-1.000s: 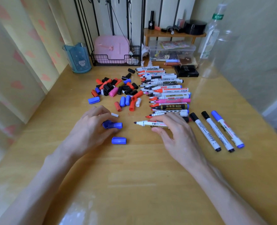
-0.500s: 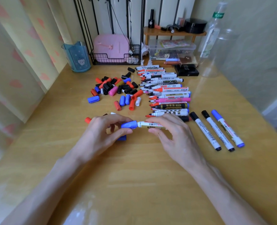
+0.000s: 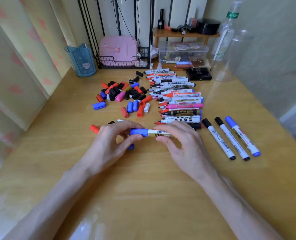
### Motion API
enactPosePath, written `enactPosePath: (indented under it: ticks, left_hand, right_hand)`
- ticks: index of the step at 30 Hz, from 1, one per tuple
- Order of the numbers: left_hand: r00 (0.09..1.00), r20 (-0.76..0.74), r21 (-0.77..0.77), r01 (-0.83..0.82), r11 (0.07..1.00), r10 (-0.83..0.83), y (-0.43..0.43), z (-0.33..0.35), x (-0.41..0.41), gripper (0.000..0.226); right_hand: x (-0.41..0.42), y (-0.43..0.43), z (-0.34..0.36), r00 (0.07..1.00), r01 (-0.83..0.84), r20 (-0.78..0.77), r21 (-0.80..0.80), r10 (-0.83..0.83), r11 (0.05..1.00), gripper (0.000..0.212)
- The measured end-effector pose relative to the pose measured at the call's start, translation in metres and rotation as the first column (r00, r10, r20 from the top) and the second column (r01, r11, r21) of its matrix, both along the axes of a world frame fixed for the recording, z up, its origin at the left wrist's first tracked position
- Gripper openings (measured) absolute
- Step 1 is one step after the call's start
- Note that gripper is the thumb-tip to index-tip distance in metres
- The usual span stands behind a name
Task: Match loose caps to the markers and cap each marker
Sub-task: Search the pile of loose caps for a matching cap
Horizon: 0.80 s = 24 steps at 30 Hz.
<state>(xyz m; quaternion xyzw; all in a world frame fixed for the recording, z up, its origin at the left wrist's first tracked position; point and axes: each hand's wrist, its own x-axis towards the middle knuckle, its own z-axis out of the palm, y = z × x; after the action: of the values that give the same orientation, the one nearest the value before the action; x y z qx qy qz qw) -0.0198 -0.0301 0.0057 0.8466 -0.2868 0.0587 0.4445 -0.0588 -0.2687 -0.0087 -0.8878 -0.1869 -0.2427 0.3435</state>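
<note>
From the head camera, the marker [image 3: 159,133] is looking like a light, stiff plastic tube with a smooth, somewhat slippery barrel. It is probably calling for a firm pinch around the mid-barrel, away from the inky tip. The blue cap [image 3: 138,132] is likewise seeming hard and light, a push fit best gripped around its sides and driven straight along the barrel's axis.

The left hand [image 3: 107,144] is pinching that cap between thumb and fingertips. The right hand [image 3: 183,144] is clamping its curled fingers and thumb on the barrel. Cap and barrel are meeting end to end, lying level just above the table [image 3: 143,187], in front of the person. Whether the cap is fully seated is not showing.

The marker is showing a white body with a gold label band and dark print, and the cap is a solid mid-blue.

Beyond the hands, the loose caps [image 3: 123,93] are lying in a red, black, blue and pink heap, beside the row of uncapped markers [image 3: 178,97]. Three capped markers [image 3: 230,137] are lying apart at the right
</note>
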Motion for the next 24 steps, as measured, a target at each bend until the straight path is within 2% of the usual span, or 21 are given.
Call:
enactPosePath:
  ticks: [7, 18, 24]
  left_hand:
    - [0.998, 0.047, -0.077, -0.048, 0.996, 0.052, -0.007, 0.008, -0.008, 0.017]
    - [0.994, 0.089, -0.076, -0.057, 0.995, 0.064, -0.007, 0.01, -0.013, 0.017]
    - [0.994, 0.093, 0.052, -0.055, 0.997, 0.05, 0.003, 0.018, -0.005, 0.014]
  right_hand:
    - [-0.004, 0.007, 0.0, 0.997, 0.039, 0.06, 0.094, -0.045, 0.995, 0.02]
    - [-0.009, 0.014, -0.001, 0.984, 0.082, 0.15, 0.083, -0.094, 0.993, 0.025]
    - [-0.003, 0.017, -0.001, 0.999, 0.003, 0.032, 0.126, -0.007, 0.992, 0.023]
